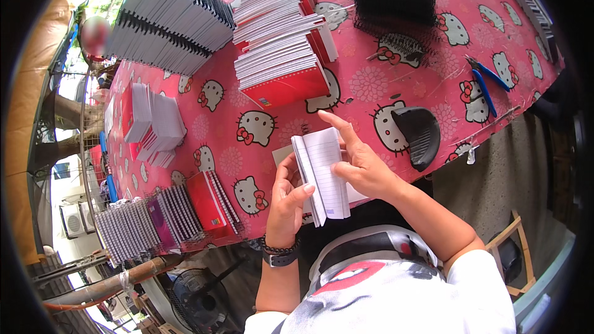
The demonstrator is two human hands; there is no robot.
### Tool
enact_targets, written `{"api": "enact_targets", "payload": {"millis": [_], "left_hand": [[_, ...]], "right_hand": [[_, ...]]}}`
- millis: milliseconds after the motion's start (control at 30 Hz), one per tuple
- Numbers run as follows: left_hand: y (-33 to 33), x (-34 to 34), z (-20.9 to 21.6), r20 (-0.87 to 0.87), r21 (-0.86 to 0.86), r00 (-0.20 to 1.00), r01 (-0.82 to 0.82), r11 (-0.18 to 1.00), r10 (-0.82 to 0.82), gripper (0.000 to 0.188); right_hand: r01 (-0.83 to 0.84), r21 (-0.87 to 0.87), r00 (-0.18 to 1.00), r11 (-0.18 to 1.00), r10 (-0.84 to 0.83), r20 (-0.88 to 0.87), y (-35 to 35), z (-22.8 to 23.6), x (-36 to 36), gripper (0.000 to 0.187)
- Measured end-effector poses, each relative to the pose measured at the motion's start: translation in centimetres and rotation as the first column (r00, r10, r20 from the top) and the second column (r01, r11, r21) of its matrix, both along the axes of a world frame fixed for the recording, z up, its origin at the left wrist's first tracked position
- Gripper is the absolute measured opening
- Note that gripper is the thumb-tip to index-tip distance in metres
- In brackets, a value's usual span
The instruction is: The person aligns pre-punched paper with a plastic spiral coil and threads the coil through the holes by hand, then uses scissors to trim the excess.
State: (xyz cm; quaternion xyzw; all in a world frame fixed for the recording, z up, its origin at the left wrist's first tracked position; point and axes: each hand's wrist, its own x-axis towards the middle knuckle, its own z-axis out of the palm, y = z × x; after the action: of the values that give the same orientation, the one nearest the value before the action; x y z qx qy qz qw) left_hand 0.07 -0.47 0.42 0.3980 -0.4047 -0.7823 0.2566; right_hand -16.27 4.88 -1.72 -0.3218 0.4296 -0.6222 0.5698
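Note:
In front of my chest a small notepad (329,176) with white lined pages is spread open above the table's near edge. My left hand (288,195) is closed around its left side, thumb over the folded pages and fingers behind. On its right side is my right hand (364,162), with the index finger stretched up and apart and the thumb on the lined page. The other right fingers are partly hidden. Under the notepad, pale card or paper shows beside my left fingers.
Stacked red-covered booklets (281,83) and spiral-bound pads (167,18) stand at the back. Black binding coils (391,0) lie at back right; blue-handled pliers (486,83) and a black ridged object (417,138) are at right. Small booklets (154,120) and finished-looking spiral notebooks (176,213) sit left.

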Motion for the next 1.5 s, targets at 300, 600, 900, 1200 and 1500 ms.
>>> {"api": "enact_targets", "payload": {"millis": [300,600,900,1200,1500], "left_hand": [[0.1,0.0,-0.3,0.045,-0.072,0.999,0.021,0.997,-0.017,0.075],[0.1,0.0,-0.2,0.054,-0.088,0.998,0.037,0.995,-0.032,0.072],[0.2,-0.2,-0.1,0.065,-0.113,0.997,0.048,0.992,-0.041,0.075],[0.2,-0.2,0.0,0.068,-0.109,0.997,0.051,0.993,-0.043,0.077],[0.2,-0.2,0.1,0.074,-0.111,0.997,0.046,0.993,-0.038,0.078]], "right_hand": [[-0.066,-0.046,0.931,0.997,0.045,-0.363,-0.4,-0.4,-0.1,0.027],[-0.044,0.056,0.932,0.997,0.061,-0.358,-0.6,0.1,-0.1,0.034],[-0.101,0.149,0.945,0.984,0.141,-0.296,-0.6,-0.2,-0.4,0.031],[-0.155,0.194,0.948,0.969,0.201,-0.248,-0.6,-0.1,-0.7,0.028],[-0.122,0.132,0.97,0.984,0.147,-0.195,-0.6,-0.5,-0.5,0.032]]}}
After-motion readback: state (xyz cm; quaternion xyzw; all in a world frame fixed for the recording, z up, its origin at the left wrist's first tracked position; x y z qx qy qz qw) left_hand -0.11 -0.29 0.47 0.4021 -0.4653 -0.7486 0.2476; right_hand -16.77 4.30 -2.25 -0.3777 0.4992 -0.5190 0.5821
